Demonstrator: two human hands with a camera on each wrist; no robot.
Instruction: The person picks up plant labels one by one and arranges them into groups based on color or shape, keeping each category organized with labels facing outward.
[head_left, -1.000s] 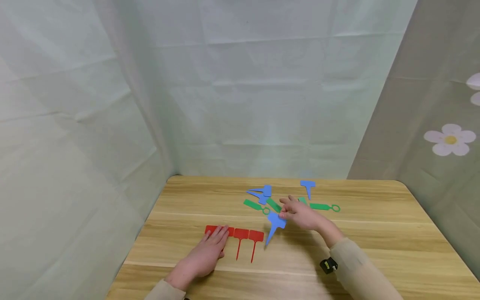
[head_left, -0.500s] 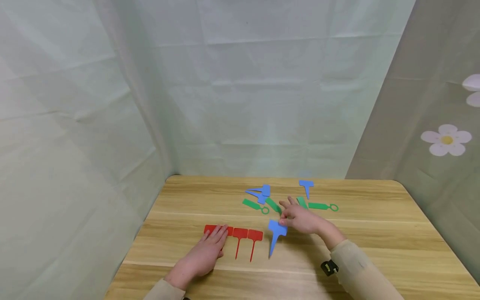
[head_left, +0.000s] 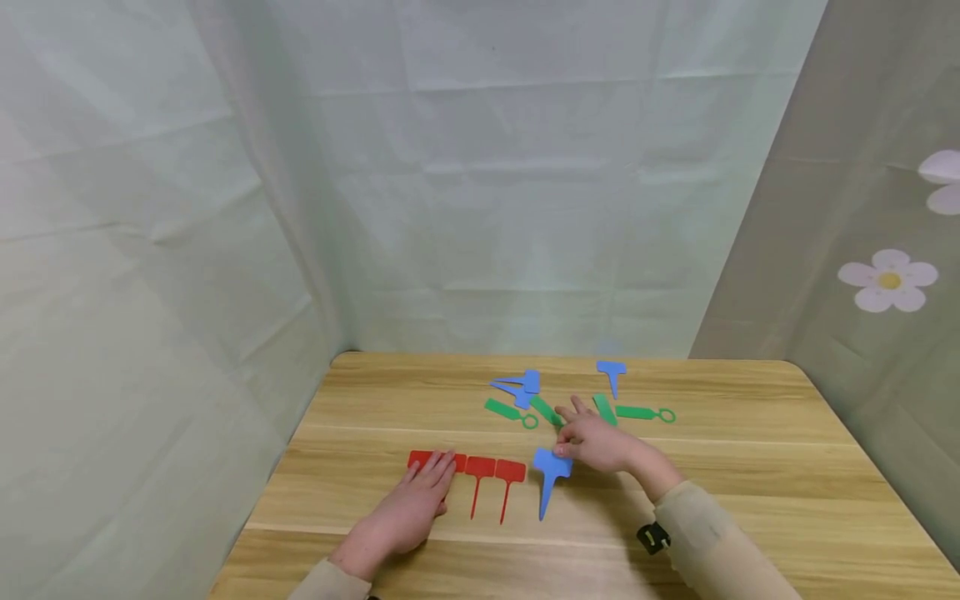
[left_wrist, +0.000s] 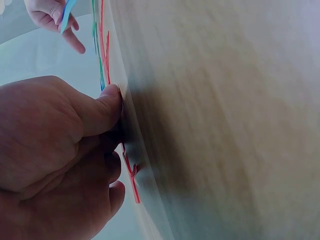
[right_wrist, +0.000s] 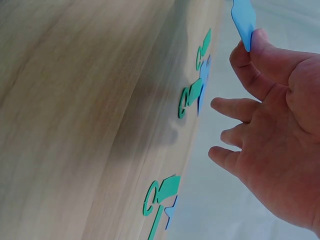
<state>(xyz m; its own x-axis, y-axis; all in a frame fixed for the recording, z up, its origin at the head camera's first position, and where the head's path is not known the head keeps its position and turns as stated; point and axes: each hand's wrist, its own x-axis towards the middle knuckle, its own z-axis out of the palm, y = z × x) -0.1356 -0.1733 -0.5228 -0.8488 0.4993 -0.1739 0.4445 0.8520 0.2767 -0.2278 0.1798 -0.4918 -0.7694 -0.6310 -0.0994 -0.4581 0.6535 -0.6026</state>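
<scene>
Behind the right hand (head_left: 596, 440), toward the far edge: two blue tags (head_left: 532, 382) touching at the left, a lone blue tag (head_left: 611, 367) farther right, and four green tags, one (head_left: 502, 408) lying at the left with ring toward the hand, one (head_left: 543, 408) slanting down to the fingers, one (head_left: 603, 407) partly blocked from view by the hand, one (head_left: 633, 412) to the right with ring outward. Pinched at the head between right thumb and forefinger, with the other fingers spread: a blue T-shaped tag (head_left: 551, 463), just right of the red row, stem toward the near edge. Cannot tell whether the stem tip touches the wood. Laid over the row's left end, fingers straight: the left hand (head_left: 411, 508), partly covering the red tags (head_left: 480, 467). All thin and flat; blue with tapering stems, red with rectangular heads and needle-thin stems, green as strips with rings. Beneath, a wood-grained table (head_left: 337, 467) with rounded far corners; around, creased pale cloth (head_left: 525, 208) and, at the right, grey-brown cloth (head_left: 757, 275) with a pale flower (head_left: 888, 281).
</scene>
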